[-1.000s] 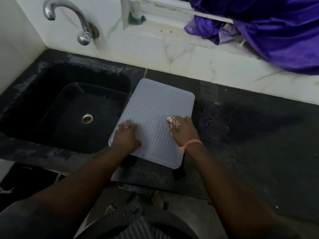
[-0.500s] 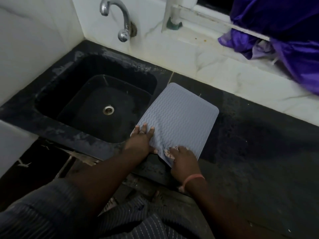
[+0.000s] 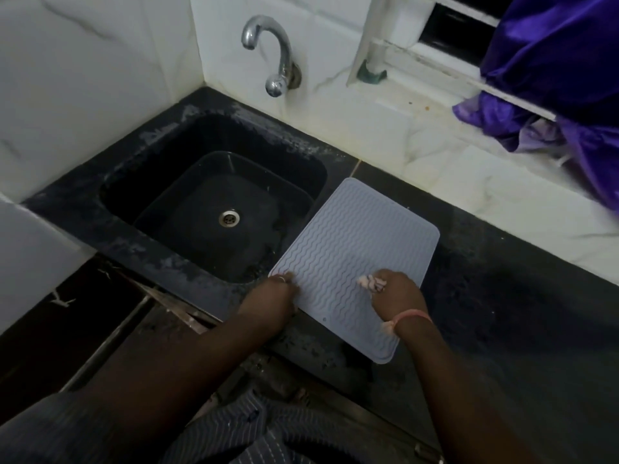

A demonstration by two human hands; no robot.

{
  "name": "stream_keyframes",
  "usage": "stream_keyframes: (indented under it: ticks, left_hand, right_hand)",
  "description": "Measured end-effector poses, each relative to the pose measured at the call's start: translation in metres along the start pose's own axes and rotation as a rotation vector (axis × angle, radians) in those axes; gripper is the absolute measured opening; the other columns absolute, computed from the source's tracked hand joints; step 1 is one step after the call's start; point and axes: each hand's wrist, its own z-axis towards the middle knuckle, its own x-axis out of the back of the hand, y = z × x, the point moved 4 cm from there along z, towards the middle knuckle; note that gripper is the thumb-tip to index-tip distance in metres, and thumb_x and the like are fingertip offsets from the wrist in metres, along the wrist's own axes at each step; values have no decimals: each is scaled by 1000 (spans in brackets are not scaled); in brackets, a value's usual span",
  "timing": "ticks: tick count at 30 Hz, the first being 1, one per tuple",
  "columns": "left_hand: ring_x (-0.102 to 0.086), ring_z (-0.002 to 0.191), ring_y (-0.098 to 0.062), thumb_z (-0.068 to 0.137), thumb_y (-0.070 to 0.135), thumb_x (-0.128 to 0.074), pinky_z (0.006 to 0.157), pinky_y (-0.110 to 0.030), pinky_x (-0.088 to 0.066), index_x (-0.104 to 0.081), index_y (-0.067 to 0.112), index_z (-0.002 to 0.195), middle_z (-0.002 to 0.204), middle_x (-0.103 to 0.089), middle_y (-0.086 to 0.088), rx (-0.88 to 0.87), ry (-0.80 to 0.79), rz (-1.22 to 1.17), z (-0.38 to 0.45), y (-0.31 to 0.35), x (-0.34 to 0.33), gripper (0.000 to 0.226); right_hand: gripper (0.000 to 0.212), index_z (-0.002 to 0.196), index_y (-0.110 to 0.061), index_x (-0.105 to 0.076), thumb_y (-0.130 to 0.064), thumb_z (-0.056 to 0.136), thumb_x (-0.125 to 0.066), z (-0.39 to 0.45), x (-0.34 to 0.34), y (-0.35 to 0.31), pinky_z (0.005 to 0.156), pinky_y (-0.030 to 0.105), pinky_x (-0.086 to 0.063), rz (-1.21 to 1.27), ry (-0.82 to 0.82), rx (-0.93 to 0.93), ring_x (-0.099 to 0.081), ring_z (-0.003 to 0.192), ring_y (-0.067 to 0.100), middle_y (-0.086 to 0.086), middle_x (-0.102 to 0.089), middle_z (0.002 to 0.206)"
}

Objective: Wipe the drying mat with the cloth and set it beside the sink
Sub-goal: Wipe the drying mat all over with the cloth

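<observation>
**Both hands on a grey drying mat beside a black sink**

From my remote view, left to right: the black sink (image 3: pixel 187 209) is set into the dark counter (image 3: pixel 502 296). Just right of it lies the grey ridged drying mat (image 3: pixel 355 249), flat, its left edge at the sink rim. My left hand (image 3: pixel 273 298) grips the mat's near-left corner, fingers curled. My right hand (image 3: pixel 397 293) pinches a small bunched cloth (image 3: pixel 370 283) against the mat's near-right area. I judge the mat light, floppy, rubbery; best held by an edge or corner.
</observation>
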Motion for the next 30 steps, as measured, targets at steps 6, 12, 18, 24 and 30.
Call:
stream_keyframes:
  ticks: [6,12,18,24,30]
  left_hand:
    - [-57,118,-26,93,19,-61,97,-42,-53,-68,18,123,131,-53,-5,32,95,80,-7,7,-10,31]
    - [-52,121,-27,97,23,-63,93,-42,-55,-65,13,128,152,-35,-10,102,-28,203,-5,13,-5,33]
    - [-49,129,-23,99,29,-61,100,-40,-53,-52,14,144,162,-26,-9,141,-77,188,-7,19,2,48]
    - [-59,111,-18,103,37,-54,90,-37,-57,-50,11,143,146,-47,-7,284,-33,73,-7,30,7,48]
    - [-52,126,-23,85,33,-74,100,-40,-51,-56,19,138,143,-50,-3,183,141,34,30,40,8,57]
  right_hand:
    - [49,144,-32,-51,-29,95,-58,-31,-59,-75,102,38,-45,-38,-59,390,-48,122,25,4,-50,137]
    - [49,138,-33,-60,-21,90,-61,-12,-59,-49,94,46,-50,-181,-103,591,-44,116,29,4,-49,137]
    - [44,126,-32,-70,-8,90,-63,62,2,18,100,47,-48,-178,53,393,-51,115,33,8,-53,129]
    - [39,135,-24,-61,-20,97,-59,106,34,39,96,49,-50,-167,150,113,-54,113,42,17,-47,131]
    - [51,148,-32,-46,-29,98,-57,28,-22,-41,96,37,-51,-1,32,506,-51,116,22,5,-44,135]
